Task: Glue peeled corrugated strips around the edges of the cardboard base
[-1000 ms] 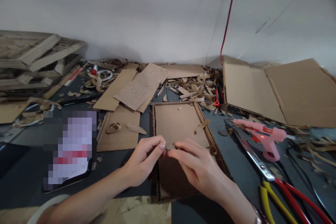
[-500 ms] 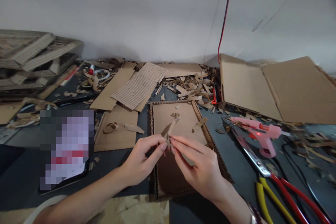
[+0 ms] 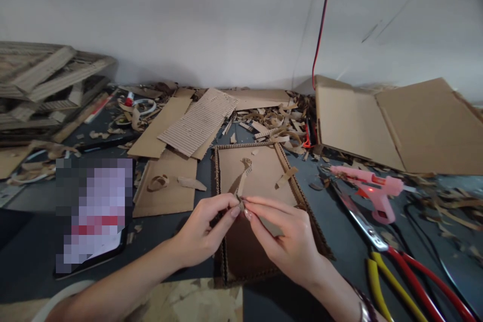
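Between my fingertips I pinch a thin, curled strip of corrugated cardboard [image 3: 245,173], its free end bending away from me. My left hand [image 3: 206,226] grips it between thumb and forefinger. My right hand [image 3: 289,234] meets it there, thumb and fingers pressed together on the same end of the strip; the pinched part is mostly hidden. Below both hands lies a shallow cardboard tray [image 3: 258,266] with raised corrugated edges. A small loose cardboard scrap [image 3: 287,177] rests across its right edge.
To the right lie a pink glue gun [image 3: 381,186] and metal shears [image 3: 372,236] with red and yellow handles. A phone [image 3: 94,216] is at left. Cardboard sheets [image 3: 199,121] and scraps line the back; a folded cardboard piece [image 3: 358,121] stands back right.
My right fingertips have shifted slightly, closing in on the strip by my left fingers. The strip's free end has swung a little to the left. The view has moved slightly.
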Demonstrator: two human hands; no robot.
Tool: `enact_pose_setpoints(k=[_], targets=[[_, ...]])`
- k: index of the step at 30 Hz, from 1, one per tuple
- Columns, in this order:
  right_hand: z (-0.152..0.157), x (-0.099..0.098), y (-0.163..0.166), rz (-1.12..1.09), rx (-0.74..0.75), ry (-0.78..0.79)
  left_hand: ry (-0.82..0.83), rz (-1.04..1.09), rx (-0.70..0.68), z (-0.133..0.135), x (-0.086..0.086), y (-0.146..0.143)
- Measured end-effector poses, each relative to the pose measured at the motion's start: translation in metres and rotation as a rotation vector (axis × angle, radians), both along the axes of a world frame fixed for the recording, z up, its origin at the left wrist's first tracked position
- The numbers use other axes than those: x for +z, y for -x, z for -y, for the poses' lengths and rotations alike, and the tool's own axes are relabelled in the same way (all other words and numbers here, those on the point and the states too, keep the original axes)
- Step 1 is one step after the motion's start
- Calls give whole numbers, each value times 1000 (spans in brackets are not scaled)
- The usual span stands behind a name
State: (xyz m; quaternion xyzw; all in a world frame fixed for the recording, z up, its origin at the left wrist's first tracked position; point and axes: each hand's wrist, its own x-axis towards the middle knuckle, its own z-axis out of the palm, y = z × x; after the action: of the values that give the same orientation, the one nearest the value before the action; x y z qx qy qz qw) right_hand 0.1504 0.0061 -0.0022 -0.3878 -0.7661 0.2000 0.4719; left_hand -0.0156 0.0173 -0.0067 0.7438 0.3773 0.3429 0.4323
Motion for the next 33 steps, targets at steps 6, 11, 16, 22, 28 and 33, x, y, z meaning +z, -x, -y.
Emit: enact_pose_setpoints(k=[6,11,16,22,28,33], targets=[[1,1,1,-17,-3,76,-13,-31,31,0,1,-1],[1,2,2,-34,20,126,-23,-33,42,1,0,-1],[0,4,1,-44,51,151,76,42,-7,0,0,0],[0,5,1,-39,35,209,-42,-34,-38,1,-1,1],[0,4,1,-35,-9,221,-80,-73,-14,2,-2,-1],[0,4,-1,-55,-12,262,134,29,12,0,0,-3]])
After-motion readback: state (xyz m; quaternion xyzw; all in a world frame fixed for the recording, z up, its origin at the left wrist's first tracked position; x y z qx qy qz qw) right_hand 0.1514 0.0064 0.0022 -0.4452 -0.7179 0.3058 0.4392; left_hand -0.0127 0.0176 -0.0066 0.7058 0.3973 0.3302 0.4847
